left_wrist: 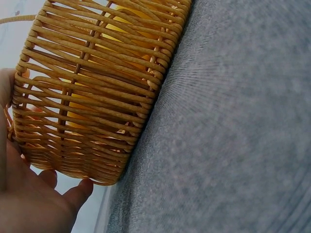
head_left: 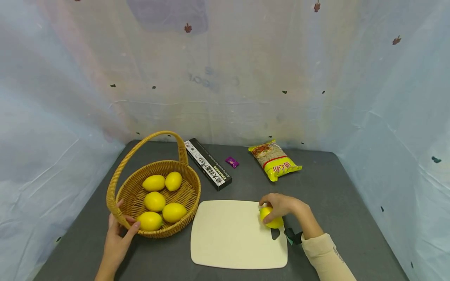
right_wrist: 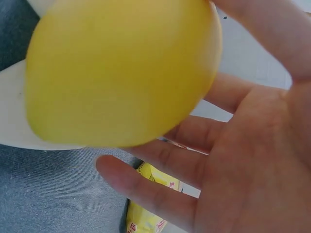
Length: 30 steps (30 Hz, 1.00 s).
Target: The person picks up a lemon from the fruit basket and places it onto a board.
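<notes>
Right hand (head_left: 282, 205): grasping one lemon (head_left: 275, 223), fingers and thumb curved about its sides, at the right-hand edge of the cream cutting board (head_left: 228, 238), just beyond the dark slot; contact between this lemon and the board cannot be determined. Left hand (head_left: 117, 238): gripping the wicker basket (head_left: 168, 233) on its near left side, by the foot of the handle, thumb over the rim. The basket stands toward the left edge of the grey desk (head_left: 341, 203) and contains five lemons (head_left: 154, 201). The board lies flat, toward the desk's near edge, just right of the basket. Toward the far edge, from left to right: a black-and-white pasta box (head_left: 207, 164), a small purple packet (head_left: 232, 162) and a yellow food bag (head_left: 275, 159).
</notes>
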Available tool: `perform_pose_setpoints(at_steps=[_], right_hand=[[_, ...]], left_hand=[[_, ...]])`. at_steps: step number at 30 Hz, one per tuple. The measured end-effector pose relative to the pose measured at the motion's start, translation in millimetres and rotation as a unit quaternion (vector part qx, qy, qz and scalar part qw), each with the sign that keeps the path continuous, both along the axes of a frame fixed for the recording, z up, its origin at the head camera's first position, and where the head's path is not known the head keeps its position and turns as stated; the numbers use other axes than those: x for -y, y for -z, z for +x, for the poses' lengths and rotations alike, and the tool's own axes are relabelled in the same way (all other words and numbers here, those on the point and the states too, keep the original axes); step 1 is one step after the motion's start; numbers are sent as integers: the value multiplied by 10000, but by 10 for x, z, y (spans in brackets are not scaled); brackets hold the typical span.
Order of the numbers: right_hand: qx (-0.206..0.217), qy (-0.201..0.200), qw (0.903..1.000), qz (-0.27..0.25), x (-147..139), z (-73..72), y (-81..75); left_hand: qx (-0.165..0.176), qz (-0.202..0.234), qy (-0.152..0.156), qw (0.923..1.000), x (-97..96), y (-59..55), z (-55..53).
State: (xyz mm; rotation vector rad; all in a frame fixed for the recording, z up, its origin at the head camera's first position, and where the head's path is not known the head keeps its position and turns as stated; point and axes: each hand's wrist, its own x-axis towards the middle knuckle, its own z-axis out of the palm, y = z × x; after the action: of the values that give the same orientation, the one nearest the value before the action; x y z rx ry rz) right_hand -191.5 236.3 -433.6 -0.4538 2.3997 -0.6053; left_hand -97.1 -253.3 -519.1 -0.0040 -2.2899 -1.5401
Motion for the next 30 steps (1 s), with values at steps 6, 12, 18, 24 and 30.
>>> perform_pose_setpoints(at_steps=[6,12,18,24,30], right_hand=[[35,16,10000,-9,16,16,8],[35,21,10000,-72,41,43,-14],[-34,62,10000,-8,68,56,-37],[33,88,10000,4,67,56,-22],[18,72,9999,-86,80,59,-19]], left_hand=[[89,-57,-4,9999,-1,-3,17],[102,-65,-30,9999,2,-8,19],[176,-188,-96,9996,9,4,32],[144,-157,-70,9997,10,10,33],[151,-148,-88,9997,21,17,10]])
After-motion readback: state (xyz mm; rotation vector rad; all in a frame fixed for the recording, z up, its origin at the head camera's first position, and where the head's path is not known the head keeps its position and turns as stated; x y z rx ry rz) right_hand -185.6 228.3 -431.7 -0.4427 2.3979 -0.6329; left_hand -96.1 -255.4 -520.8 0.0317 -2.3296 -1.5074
